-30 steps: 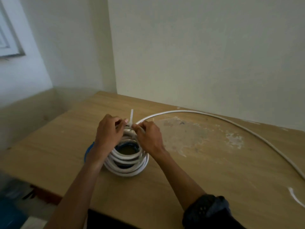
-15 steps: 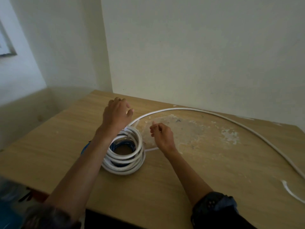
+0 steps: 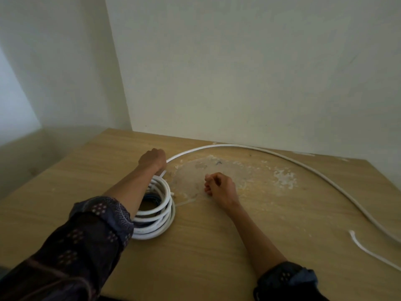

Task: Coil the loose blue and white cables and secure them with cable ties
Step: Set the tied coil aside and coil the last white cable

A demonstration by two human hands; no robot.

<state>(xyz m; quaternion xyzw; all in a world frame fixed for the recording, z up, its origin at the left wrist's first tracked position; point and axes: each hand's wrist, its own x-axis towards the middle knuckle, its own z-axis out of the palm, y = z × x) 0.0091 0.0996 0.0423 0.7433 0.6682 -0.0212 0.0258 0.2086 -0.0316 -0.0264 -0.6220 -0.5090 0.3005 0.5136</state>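
1. Nearest, the patterned sleeve (image 3: 86,242) of the left arm crosses over the near side of the wooden table (image 3: 217,253), and the forearm passes right above the white coil (image 3: 161,218).
2. The white coil lies flat on the table, several turns stacked, with the blue cable (image 3: 153,197) wound inside its ring. No tie can be made out around it; a thin pale strip (image 3: 185,202) lies on the table from the coil's right side toward the right hand.
3. The right hand (image 3: 220,189) rests on the table just right of the coil, fingers curled into a loose fist with nothing visible in it.
4. The left hand (image 3: 153,159) is past the coil's far edge, fingers curled down. The loose white cable (image 3: 303,169) comes out at its right side, but the palm is hidden, so I cannot tell whether it grips it.
5. From there the cable's long run arcs away to the right along the far edge near the wall (image 3: 238,83), then back down to the right edge. The slack lies right of and beyond the left hand, which is the nearer hand to draw it in.
6. A short white piece (image 3: 364,250) lies apart at the right.
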